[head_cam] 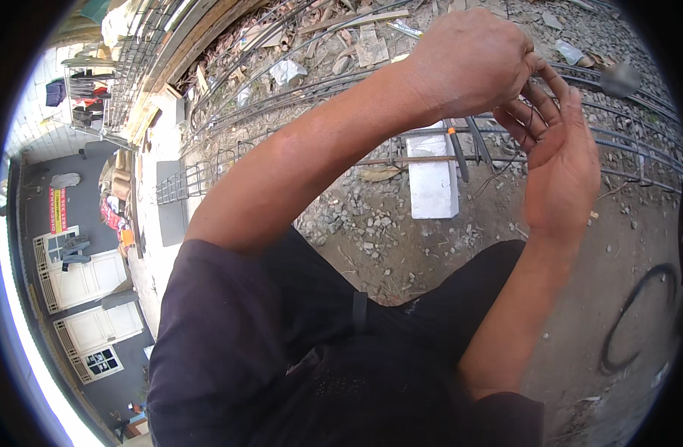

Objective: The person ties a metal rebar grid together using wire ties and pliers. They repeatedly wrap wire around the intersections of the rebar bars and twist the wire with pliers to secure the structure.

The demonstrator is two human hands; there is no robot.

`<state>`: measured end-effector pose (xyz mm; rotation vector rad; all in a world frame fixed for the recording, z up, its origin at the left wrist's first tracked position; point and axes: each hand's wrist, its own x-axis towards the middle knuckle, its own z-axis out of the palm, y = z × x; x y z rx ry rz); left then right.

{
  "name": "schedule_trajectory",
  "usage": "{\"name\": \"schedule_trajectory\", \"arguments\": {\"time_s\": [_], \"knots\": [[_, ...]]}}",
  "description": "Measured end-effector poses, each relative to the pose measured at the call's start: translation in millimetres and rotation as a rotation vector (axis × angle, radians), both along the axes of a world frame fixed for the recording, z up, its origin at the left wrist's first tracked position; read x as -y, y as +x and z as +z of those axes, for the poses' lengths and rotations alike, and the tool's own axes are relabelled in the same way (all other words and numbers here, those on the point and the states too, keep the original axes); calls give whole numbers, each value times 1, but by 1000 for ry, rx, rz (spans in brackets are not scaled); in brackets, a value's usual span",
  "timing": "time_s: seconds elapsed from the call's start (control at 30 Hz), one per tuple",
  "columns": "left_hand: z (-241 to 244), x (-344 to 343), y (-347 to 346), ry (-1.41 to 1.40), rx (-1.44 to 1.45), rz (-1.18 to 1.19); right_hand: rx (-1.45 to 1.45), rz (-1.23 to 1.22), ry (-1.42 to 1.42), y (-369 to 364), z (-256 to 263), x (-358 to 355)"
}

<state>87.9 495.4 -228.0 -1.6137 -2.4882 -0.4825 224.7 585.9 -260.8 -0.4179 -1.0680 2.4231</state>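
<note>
My left hand [470, 61] is raised at the upper right, back towards me, fingers curled and mostly hidden. Its fingertips meet those of my right hand [562, 145], whose palm faces left with the fingers bent. Thin dark wire [495, 176] hangs from the right hand's fingers. Below the hands, steel rebars [615, 134] tied with stirrups run across the picture. A white block [433, 190] lies beneath the bars. Two dark tool handles [458, 153], one with an orange mark, rest over the bars beside the block; the tool's head is hidden by my left wrist.
Gravel [369, 223] and dirt surround the bars. More rebars and wood scraps [372, 47] lie beyond. A small rebar cage [173, 187] is to the left, near timber planks [190, 39]. A black hose or cable [607, 341] curves over the ground at right.
</note>
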Motion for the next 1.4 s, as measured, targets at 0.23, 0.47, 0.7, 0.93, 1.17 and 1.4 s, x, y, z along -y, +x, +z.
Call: {"name": "schedule_trajectory", "arguments": {"time_s": [0.23, 0.47, 0.7, 0.93, 1.17, 1.4], "knots": [[72, 122, -24, 127, 309, -205, 272, -197, 433, 16, 33, 86], [102, 247, -91, 154, 384, -434, 440, -485, 935, 22, 75, 228], [114, 336, -127, 603, 146, -758, 305, -699, 955, 9, 120, 310], [136, 359, -166, 857, 450, -1072, 459, -626, 1431, -12, 201, 383], [150, 383, -180, 673, 704, -1065, 499, -178, 1458, -24, 197, 416], [132, 386, -150, 397, 665, -904, 183, -118, 956, -57, 120, 388]]}}
